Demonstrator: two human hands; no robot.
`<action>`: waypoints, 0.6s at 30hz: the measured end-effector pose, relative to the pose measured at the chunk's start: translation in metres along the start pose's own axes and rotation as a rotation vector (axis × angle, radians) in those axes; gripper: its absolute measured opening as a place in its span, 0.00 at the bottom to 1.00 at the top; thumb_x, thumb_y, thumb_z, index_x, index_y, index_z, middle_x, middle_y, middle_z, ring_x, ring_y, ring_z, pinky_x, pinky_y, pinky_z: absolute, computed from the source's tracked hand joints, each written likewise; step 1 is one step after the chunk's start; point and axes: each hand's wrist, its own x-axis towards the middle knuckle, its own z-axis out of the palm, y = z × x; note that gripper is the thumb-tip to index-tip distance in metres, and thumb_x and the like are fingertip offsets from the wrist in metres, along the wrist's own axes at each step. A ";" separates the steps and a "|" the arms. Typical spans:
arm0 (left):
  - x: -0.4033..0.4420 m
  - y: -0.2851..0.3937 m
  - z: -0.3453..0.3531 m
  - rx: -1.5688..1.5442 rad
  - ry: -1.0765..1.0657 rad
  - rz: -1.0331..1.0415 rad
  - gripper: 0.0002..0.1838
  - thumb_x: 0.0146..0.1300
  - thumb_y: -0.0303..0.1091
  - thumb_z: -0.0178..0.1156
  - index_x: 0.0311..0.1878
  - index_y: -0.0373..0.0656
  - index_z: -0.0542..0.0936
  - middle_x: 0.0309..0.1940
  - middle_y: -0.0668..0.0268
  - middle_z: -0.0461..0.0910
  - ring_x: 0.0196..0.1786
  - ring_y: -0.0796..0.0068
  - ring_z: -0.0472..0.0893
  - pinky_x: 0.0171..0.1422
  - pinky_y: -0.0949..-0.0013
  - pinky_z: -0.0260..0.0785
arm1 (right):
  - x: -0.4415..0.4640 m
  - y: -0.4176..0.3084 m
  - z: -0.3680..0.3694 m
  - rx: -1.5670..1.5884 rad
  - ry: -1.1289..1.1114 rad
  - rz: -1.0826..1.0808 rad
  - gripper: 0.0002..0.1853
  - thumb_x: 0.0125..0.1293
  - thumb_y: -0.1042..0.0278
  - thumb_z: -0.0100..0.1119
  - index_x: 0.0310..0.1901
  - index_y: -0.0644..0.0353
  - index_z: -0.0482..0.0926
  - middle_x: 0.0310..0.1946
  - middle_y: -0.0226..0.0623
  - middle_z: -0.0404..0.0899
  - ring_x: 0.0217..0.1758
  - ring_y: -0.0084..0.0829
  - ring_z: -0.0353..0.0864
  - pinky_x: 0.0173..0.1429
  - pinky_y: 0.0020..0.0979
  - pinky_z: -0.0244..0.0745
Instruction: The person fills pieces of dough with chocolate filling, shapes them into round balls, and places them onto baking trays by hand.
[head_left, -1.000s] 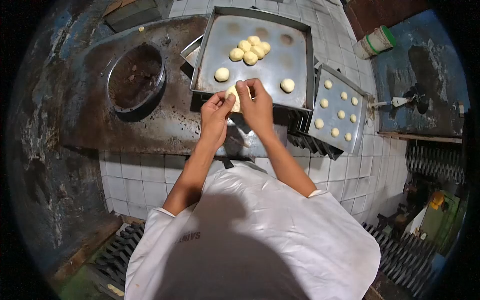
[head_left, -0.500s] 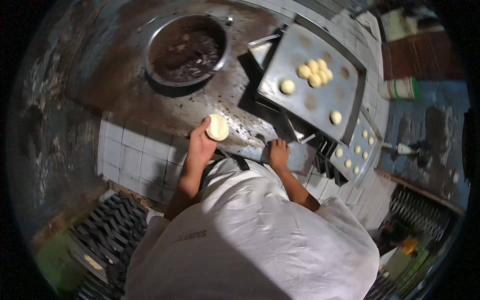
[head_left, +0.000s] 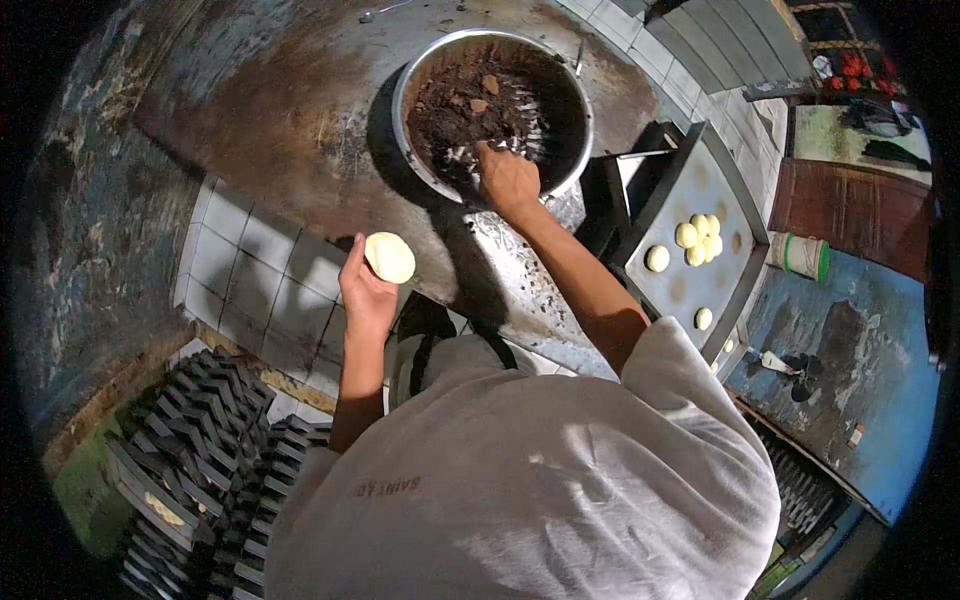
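My left hand (head_left: 366, 293) holds a flattened round of pale dough (head_left: 390, 257) over the floor beside the table edge. Inside the near part of a metal bowl (head_left: 400, 110), my right hand (head_left: 506, 180) reaches down with its fingers bent at the dark crumbly filling (head_left: 460, 110); whether they hold anything is hidden. On the right, a metal tray (head_left: 650, 295) carries a cluster of several dough balls (head_left: 696, 236) and two separate ones, one left of the cluster and one nearer me.
The bowl stands on a worn table (head_left: 290, 100). A white bucket with a green band (head_left: 800, 256) is at the right, above a blue surface (head_left: 850, 330). Stacked dark metal trays (head_left: 190, 430) stand at the lower left. Tiled floor (head_left: 240, 250) shows beside the table.
My right hand has gone from the dough, past the table edge, into the bowl. My left hand keeps the dough, now flatter and held out to the left. The view has turned left.
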 end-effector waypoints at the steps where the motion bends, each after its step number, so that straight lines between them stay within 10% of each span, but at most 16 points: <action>1: 0.001 0.007 -0.003 0.008 0.049 0.027 0.16 0.74 0.46 0.60 0.54 0.44 0.78 0.50 0.66 0.82 0.56 0.69 0.81 0.62 0.59 0.73 | 0.018 0.007 0.031 -0.025 0.009 0.035 0.12 0.73 0.66 0.49 0.49 0.56 0.81 0.33 0.49 0.86 0.36 0.52 0.87 0.39 0.52 0.80; 12: 0.020 0.033 -0.025 -0.124 -0.028 0.046 0.13 0.72 0.44 0.62 0.51 0.47 0.80 0.49 0.68 0.84 0.54 0.71 0.83 0.62 0.61 0.74 | 0.042 0.006 0.023 0.088 -0.208 0.003 0.08 0.60 0.69 0.62 0.39 0.63 0.84 0.38 0.55 0.87 0.45 0.52 0.88 0.46 0.47 0.83; 18: 0.024 0.005 0.023 -0.034 -0.076 0.017 0.13 0.73 0.42 0.62 0.54 0.46 0.80 0.51 0.68 0.84 0.57 0.70 0.83 0.66 0.59 0.74 | -0.038 0.015 -0.082 1.220 -0.529 0.102 0.16 0.71 0.59 0.67 0.28 0.53 0.74 0.21 0.19 0.71 0.23 0.13 0.63 0.27 0.23 0.55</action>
